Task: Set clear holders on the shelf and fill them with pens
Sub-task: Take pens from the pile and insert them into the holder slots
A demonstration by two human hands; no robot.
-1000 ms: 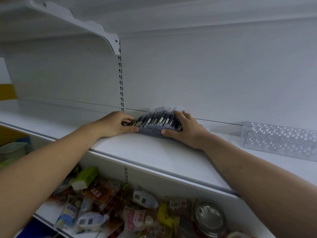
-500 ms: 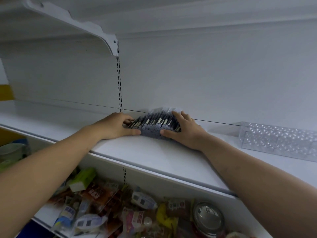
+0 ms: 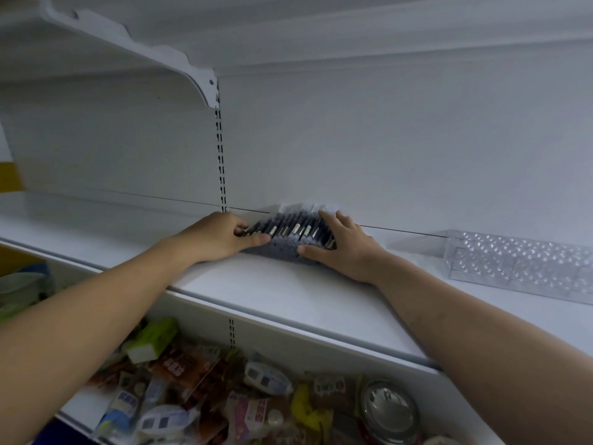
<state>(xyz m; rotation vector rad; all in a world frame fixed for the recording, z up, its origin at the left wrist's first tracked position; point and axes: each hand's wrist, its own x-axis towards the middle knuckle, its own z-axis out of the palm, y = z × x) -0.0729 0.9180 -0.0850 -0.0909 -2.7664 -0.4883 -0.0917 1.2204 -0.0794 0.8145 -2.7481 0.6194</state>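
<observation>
Both hands on the filled holder (image 3: 282,253) at the back of the shelf (image 3: 272,293), against the rear wall, just R of the slotted upright (image 3: 221,155). Holder is clear w/ a dotted front and sits between the hands. Pens (image 3: 290,228), dark w/ silver bands, are packed in a row and lean back toward the wall.

L hand (image 3: 221,239): fingers curled round the holder's L end, thumb along the front, so it grips the holder.

R hand (image 3: 343,248): fingers near straight and spread, laid flat over the pens at the R end, thumb pressed on the front face. No curl round anything.

2nd holder (image 3: 513,264): clear, no pens, lies on the same shelf well to the R, apart from both hands.

Bracket (image 3: 144,56) of the upper shelf is top L. The lower shelf holds snack packs (image 3: 179,364) and a can (image 3: 388,412).
</observation>
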